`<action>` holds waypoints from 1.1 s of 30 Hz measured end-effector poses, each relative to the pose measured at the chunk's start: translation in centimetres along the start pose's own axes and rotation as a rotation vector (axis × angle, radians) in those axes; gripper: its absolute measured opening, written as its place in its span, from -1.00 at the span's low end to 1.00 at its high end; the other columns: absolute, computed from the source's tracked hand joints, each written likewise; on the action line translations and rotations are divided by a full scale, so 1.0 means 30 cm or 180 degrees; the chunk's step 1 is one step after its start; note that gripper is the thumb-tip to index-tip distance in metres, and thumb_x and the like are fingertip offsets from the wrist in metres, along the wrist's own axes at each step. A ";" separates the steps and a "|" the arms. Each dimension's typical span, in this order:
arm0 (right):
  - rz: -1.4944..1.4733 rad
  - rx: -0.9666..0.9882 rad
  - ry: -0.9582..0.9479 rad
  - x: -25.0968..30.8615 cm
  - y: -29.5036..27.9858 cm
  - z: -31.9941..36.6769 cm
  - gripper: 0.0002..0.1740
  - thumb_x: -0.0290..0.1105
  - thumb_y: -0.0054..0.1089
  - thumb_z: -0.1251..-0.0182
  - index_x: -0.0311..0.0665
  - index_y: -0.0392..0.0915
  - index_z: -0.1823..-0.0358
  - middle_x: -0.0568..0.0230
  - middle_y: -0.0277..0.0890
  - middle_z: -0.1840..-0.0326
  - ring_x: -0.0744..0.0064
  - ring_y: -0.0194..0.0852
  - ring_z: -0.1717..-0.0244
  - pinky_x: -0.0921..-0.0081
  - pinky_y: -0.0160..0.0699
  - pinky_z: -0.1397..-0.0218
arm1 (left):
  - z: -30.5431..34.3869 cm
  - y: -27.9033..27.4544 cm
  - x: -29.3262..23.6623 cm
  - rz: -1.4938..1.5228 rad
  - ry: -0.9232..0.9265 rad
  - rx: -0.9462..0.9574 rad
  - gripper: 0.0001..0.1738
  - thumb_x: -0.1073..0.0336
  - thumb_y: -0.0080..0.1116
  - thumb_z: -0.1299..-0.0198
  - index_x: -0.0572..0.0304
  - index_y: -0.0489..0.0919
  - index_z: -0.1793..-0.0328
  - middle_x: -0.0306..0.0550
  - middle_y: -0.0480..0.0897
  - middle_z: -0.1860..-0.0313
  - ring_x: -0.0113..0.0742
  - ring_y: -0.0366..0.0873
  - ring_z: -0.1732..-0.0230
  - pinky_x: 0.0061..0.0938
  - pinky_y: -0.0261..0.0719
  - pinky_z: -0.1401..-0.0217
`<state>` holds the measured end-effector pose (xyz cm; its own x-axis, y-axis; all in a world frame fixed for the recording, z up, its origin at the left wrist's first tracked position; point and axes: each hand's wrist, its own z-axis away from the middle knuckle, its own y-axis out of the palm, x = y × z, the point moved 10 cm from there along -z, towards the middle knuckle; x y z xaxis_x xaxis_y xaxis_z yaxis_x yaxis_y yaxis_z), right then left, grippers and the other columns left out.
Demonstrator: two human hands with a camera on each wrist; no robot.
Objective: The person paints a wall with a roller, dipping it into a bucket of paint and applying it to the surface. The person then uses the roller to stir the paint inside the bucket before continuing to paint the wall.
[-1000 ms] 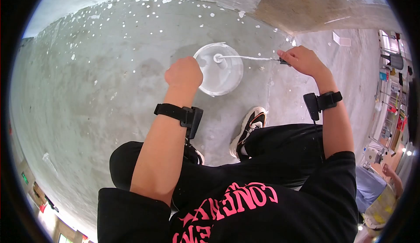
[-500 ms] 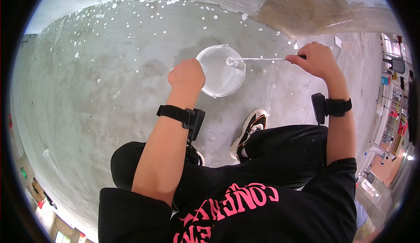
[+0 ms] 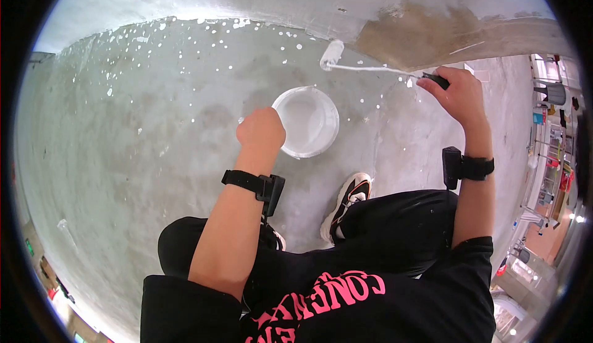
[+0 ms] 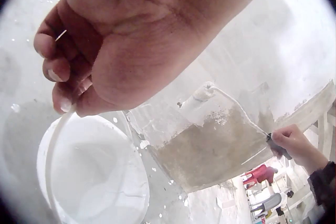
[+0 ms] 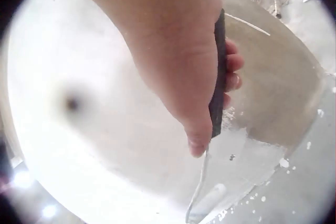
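A white bucket with white liquid stands on the grey floor. My left hand is at its left rim; the left wrist view shows curled fingers gripping the bucket's thin white handle. Higher and to the right, my right hand grips the black handle of a paint roller. The white-coated roller head is beyond the bucket, at the foot of the wall; the left wrist view shows the roller head against the wall's white part, and whether it touches is hard to tell.
The wall has a brown bare patch beside white paint. White drips dot the floor. A shoe is below the bucket. Shelves and a grey chair stand far right.
The roller has left the bucket and moved up to the wall's foot, its head now tilted. My right hand still grips its handle. My left hand stays at the bucket; the head view has shifted slightly.
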<state>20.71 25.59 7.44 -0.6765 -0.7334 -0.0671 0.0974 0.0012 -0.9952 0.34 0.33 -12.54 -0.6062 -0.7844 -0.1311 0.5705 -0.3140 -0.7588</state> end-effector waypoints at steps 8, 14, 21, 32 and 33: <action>0.0358 -0.0442 -0.0186 -0.021 0.098 -0.131 -0.49 0.22 0.30 -0.10 -0.14 0.66 0.41 0.24 0.61 0.46 0.12 0.58 0.38 0.26 0.50 0.32 | 0.004 -0.006 -0.012 0.0007 0.0033 -0.0015 -0.80 0.38 0.15 -0.11 0.07 0.72 0.17 -0.08 0.74 0.15 -0.10 0.72 0.09 -0.33 0.67 0.17; 0.0555 -0.0777 -0.0115 -0.069 0.137 -0.219 -0.45 0.29 0.26 -0.05 -0.08 0.69 0.41 0.27 0.62 0.48 0.11 0.60 0.38 0.22 0.51 0.30 | 0.016 -0.006 -0.033 -0.0046 0.0082 -0.0112 -0.81 0.38 0.14 -0.11 0.09 0.72 0.18 -0.08 0.74 0.15 -0.11 0.72 0.09 -0.33 0.68 0.18; 0.0709 -0.0434 0.0154 -0.054 0.139 -0.235 -0.47 0.26 0.28 -0.05 -0.09 0.67 0.45 0.30 0.62 0.43 0.15 0.58 0.32 0.24 0.52 0.20 | 0.003 0.003 -0.025 -0.0044 0.0047 -0.0052 -0.80 0.38 0.14 -0.11 0.08 0.72 0.17 -0.07 0.74 0.14 -0.08 0.72 0.09 -0.32 0.68 0.17; 0.0702 -0.1225 -0.0347 0.006 0.114 -0.226 -0.53 0.19 0.33 -0.01 -0.11 0.67 0.48 0.36 0.58 0.48 0.27 0.55 0.38 0.35 0.42 0.19 | -0.007 -0.001 -0.038 0.0021 0.0056 -0.0098 -0.79 0.37 0.12 -0.10 0.11 0.71 0.17 -0.02 0.73 0.14 -0.03 0.71 0.07 -0.26 0.68 0.15; 0.0764 -0.1233 -0.0323 0.007 0.110 -0.225 -0.56 0.15 0.36 -0.01 -0.10 0.70 0.42 0.39 0.59 0.44 0.27 0.54 0.39 0.37 0.40 0.16 | -0.005 -0.011 -0.042 0.0020 0.0061 -0.0097 -0.79 0.37 0.12 -0.10 0.11 0.71 0.17 -0.02 0.73 0.14 -0.03 0.71 0.07 -0.26 0.68 0.15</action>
<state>15.97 30.03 3.67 -0.5913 -0.7442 -0.3107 -0.0504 0.4186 -0.9068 0.83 1.50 -12.23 -0.6133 -0.7759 -0.1481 0.5575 -0.2924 -0.7769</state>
